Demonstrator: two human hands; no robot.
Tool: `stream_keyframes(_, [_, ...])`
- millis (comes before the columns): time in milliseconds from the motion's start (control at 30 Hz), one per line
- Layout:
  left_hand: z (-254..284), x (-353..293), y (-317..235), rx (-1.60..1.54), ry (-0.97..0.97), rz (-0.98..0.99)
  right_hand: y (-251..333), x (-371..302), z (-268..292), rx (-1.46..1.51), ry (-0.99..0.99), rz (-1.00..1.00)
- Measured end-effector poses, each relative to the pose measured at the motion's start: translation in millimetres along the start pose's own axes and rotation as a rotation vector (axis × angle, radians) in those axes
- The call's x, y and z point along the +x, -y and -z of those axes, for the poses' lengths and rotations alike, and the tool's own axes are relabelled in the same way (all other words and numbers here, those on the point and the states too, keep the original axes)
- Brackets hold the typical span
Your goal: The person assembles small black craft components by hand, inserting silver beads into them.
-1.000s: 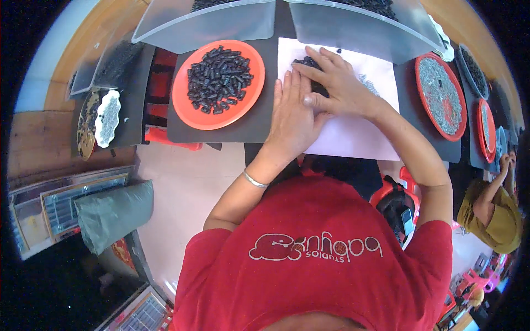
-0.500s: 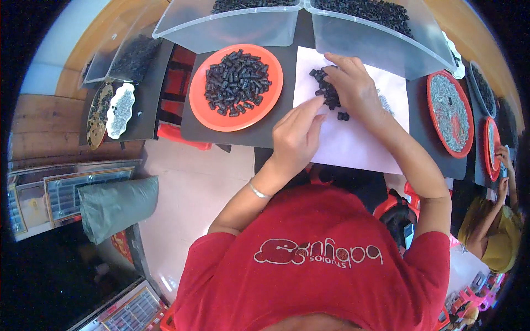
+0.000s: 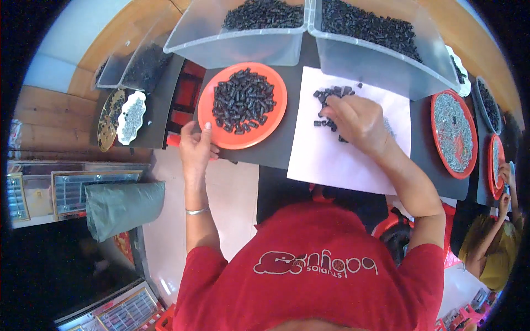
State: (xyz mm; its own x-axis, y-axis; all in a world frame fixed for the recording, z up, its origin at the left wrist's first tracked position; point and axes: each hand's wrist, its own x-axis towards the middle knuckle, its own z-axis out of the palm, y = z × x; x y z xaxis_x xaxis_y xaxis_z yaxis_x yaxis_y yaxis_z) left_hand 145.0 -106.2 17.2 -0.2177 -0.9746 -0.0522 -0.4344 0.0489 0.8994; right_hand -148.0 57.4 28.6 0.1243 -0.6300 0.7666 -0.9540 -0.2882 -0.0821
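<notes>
My left hand (image 3: 196,146) is at the left front rim of a round orange plate (image 3: 264,131), its thumb over the edge and its other fingers curled at or under it. Short black plastic pieces (image 3: 243,102) are heaped on the plate. To the right, my right hand (image 3: 361,122) hovers low over a sheet of pale paper (image 3: 328,163), thumb and fingers drawn together among loose black pieces (image 3: 334,92). Whatever sits between those fingertips is too small to make out. Small silvery parts (image 3: 390,128) lie partly hidden behind the right wrist.
Two clear plastic bins (image 3: 243,49) of black pieces line the far side. An orange tray (image 3: 472,149) of silvery parts stands right; a white scalloped dish (image 3: 131,118) is at left. Another person's hands (image 3: 505,179) work at far right.
My left hand has left the paper and moved left to the orange plate's rim. The right fingers have curled in, and the black pieces on the paper look more spread out.
</notes>
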Motion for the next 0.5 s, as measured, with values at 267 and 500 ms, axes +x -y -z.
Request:
stream_keyframes(267, [-5,19,3,-0.254,0.171,0.01,1,-10,5,0.091,0.052,-0.021])
stream_keyframes(500, [20,4,1,-0.467,0.191,-0.001,5,-6,8,0.155,0.056,-0.042])
